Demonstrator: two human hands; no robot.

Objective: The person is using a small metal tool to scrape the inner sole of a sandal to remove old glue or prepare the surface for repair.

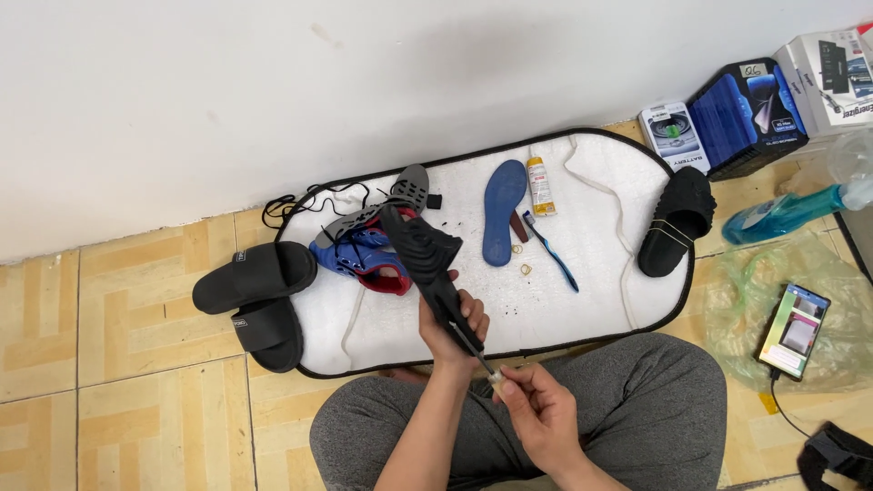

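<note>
Just below the centre of the frame my left hand (452, 329) was wrapped around the heel end of a black shoe sole (427, 264), which angled up and away toward the white mat (600, 282). My right hand (536, 414) was pinched on the pale handle of a small tool (482, 359), its dark shaft touching the sole near my left palm. I judged the sole light and rubbery, stiff enough to hold its shape but likely to flex, so the narrow waist seemed the best place to grip it.

Behind it lay a blue and red shoe upper (364, 256) with loose black laces (300, 202). A blue insole (502, 209), a yellow glue tube (540, 186) and a blue toothbrush (550, 250) sat mid-mat (all clear of my hands). Black slides (255, 295) lay at left, and a phone (794, 332) lower right.
</note>
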